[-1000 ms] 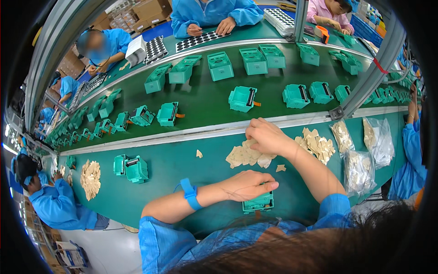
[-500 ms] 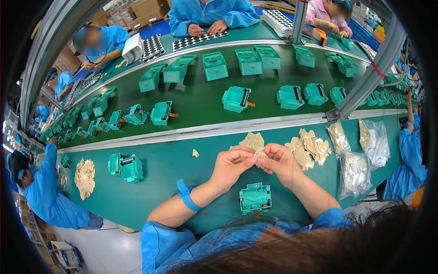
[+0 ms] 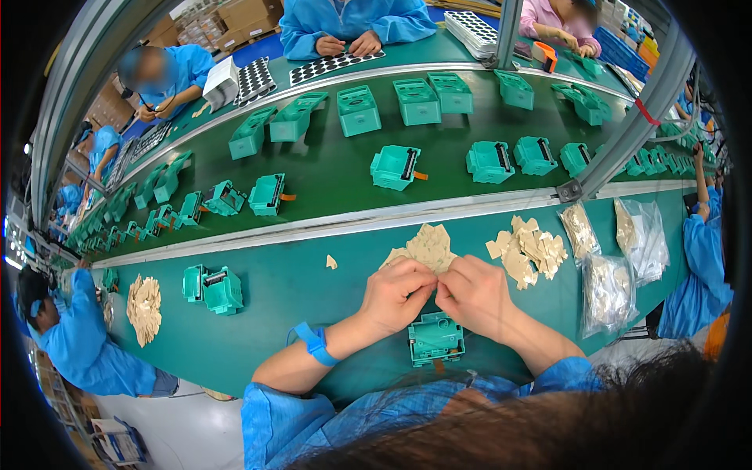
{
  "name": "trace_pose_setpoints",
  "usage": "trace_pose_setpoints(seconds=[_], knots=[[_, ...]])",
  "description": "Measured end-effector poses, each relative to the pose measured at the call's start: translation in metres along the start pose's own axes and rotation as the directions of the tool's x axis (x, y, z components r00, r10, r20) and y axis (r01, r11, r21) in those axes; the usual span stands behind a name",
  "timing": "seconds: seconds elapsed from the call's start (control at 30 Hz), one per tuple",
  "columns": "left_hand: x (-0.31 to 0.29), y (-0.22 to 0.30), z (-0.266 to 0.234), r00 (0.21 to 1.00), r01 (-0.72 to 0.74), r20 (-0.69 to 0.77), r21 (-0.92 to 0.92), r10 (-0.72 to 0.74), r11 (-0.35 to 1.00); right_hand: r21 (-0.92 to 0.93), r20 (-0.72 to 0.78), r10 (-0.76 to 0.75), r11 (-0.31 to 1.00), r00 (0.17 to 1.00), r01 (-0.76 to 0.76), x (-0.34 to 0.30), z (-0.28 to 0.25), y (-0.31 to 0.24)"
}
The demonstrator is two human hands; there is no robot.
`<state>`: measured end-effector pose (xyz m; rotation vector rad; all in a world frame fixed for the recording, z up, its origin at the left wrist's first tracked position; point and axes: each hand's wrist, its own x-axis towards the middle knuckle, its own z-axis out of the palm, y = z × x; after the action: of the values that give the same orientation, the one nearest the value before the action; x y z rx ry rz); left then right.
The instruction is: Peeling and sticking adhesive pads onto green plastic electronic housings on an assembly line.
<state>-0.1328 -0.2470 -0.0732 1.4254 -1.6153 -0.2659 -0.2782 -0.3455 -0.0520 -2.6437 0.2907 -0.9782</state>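
Note:
My left hand (image 3: pixel 398 296) and my right hand (image 3: pixel 478 296) meet at their fingertips, both with bent fingers in a pinch. Whatever lies between them is hidden behind the fingers. Just below the fingertips sits a green plastic housing (image 3: pixel 436 338), its open side up and an orange tab at its near edge; the hands cover part of its upper edge. Directly beyond my hands lies a pile of flat beige pieces (image 3: pixel 429 244). Another beige pile (image 3: pixel 529 251) spreads out to the right of my right hand.
Two green housings (image 3: pixel 222 290) and a beige heap (image 3: pixel 144 309) stand to the left, with one loose beige piece (image 3: pixel 331 262) nearer. Clear bags (image 3: pixel 609 294) lie at right. Past a metal rail (image 3: pixel 329 222), a green conveyor (image 3: pixel 321 168) carries several housings. Co-workers sit around.
Both hands have moved slightly down toward the housing, and the fingers have curled in more. The beige piece between the fingertips earlier is now out of sight. Conveyor parts have shifted slightly left.

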Motion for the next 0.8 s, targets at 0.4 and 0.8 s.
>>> trace_pose_setpoints(seconds=[0.4, 0.8], knots=[[-0.006, 0.004, -0.004, 0.917, 0.398, 0.130, -0.342, -0.376, 0.851, -0.025, -0.001, -0.021, 0.999, 1.000, 0.021, -0.007, -0.006, -0.007], [-0.064, 0.016, -0.072, 1.000, 0.006, 0.004, -0.015, -0.006, 1.000, 0.047, 0.220, 0.085, 0.994, 0.972, -0.098, 0.008, 0.025, -0.088]])
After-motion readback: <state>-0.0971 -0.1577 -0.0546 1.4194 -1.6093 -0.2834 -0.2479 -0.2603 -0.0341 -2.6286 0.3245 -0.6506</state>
